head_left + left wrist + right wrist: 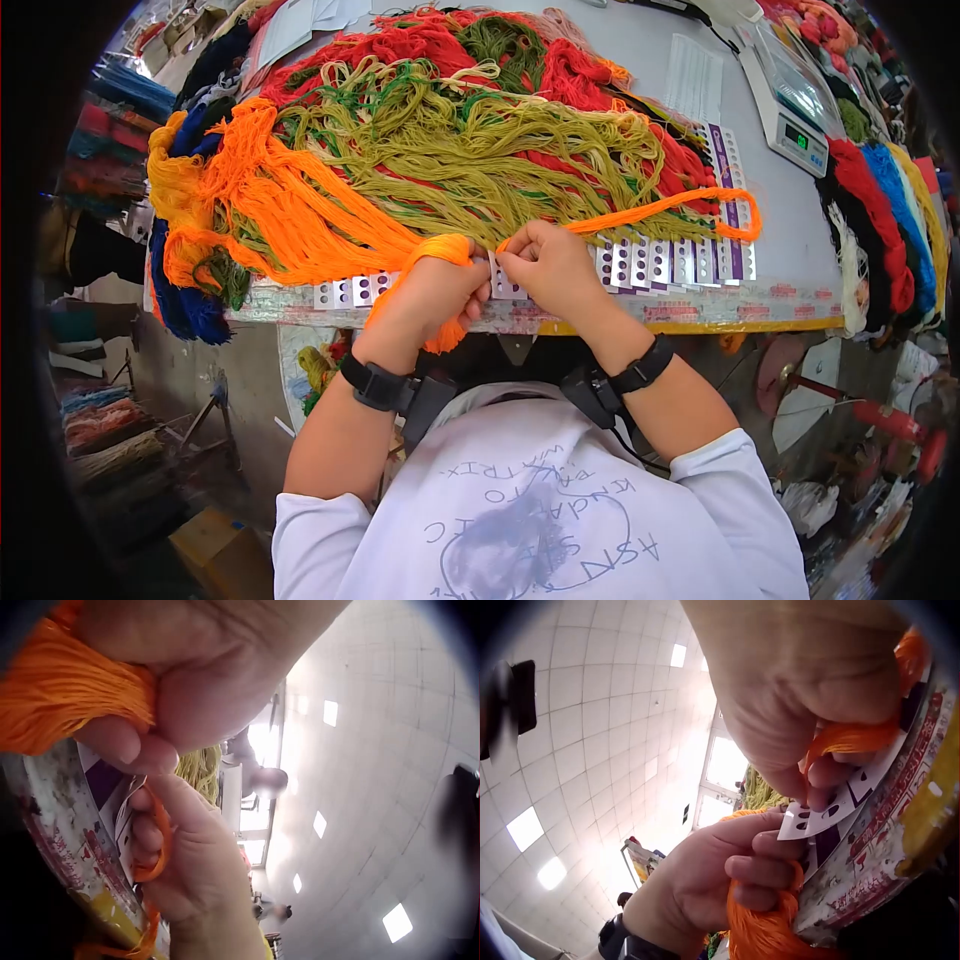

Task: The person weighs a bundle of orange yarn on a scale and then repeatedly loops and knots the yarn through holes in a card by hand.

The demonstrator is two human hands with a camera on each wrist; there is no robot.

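Observation:
At the near table edge, my left hand [440, 295] grips a thick skein of bright orange yarn [310, 215] that loops over its back and hangs below. My right hand [550, 265], beside it, pinches a thinner length of the same yarn, which trails right in a long loop. The two hands' fingertips nearly meet, as the left wrist view shows. A white card with dark holes [832, 814] lies under and between the fingers in the right wrist view. A row of purple-and-white hole cards [640, 262] runs along the edge.
A big heap of olive yarn [450, 150] and red yarn [400, 45] covers the table's middle. Digital scales [800, 135] stand at the right. Blue yarn [185, 300] hangs off the left side, and a red skein [885, 230] off the right.

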